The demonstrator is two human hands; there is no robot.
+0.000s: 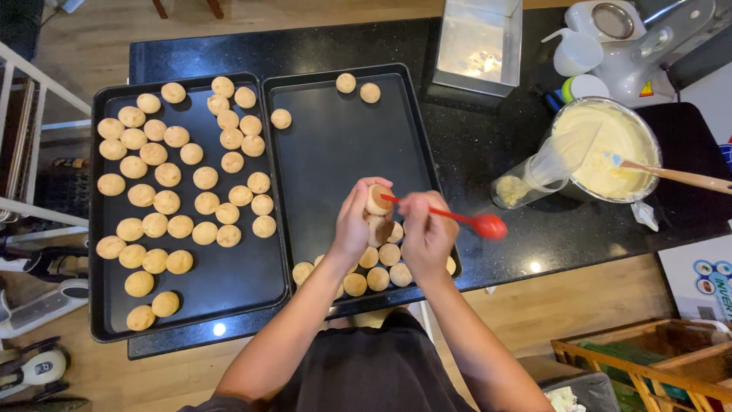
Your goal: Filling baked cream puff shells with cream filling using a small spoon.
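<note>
My left hand (352, 221) holds a small round golden pastry puff (377, 200) above the near end of the right-hand black baking tray (343, 145). My right hand (427, 233) grips a red measuring spoon (488, 226) by its bowl end, with the tip of its handle pressed into the puff. Under my hands lies a cluster of several puffs (377, 278) on that tray. Two more puffs (358, 88) sit at its far end. The left black tray (236, 282) carries many puffs (168, 200) spread over it.
A steel bowl of pale cream (610, 145) with a wooden-handled spatula (686, 179) stands at the right, next to a piping bag in a clear cup (534, 175). A metal pan (480, 46), a white jug (576, 52) and a stand mixer (648, 38) sit behind. A wooden crate (648, 366) is on the floor.
</note>
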